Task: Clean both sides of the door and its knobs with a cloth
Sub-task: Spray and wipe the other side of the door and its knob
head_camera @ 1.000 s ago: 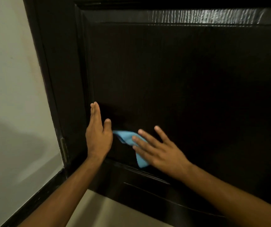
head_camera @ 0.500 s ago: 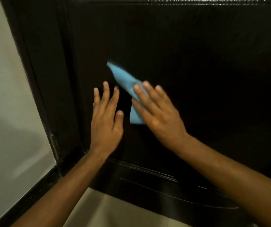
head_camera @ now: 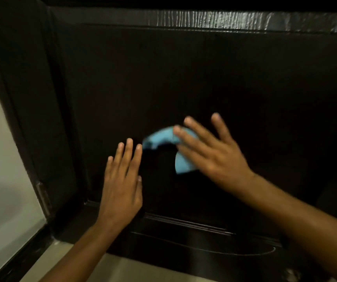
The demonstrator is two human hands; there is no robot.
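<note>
A dark brown, glossy door with a recessed panel fills the view. My right hand presses a light blue cloth flat against the lower part of the panel with straight, spread fingers; the cloth sticks out to the left of and below the palm. My left hand lies flat on the panel just left of the cloth, fingers straight and pointing up. No knob is in view.
The dark door frame runs down the left, with a hinge low on it. A pale wall lies left of the frame. Beige floor shows under the door's bottom rail.
My right hand has swept the cloth up the panel and then to the right. My left hand has moved from the panel's left edge onto the panel, staying flat.
</note>
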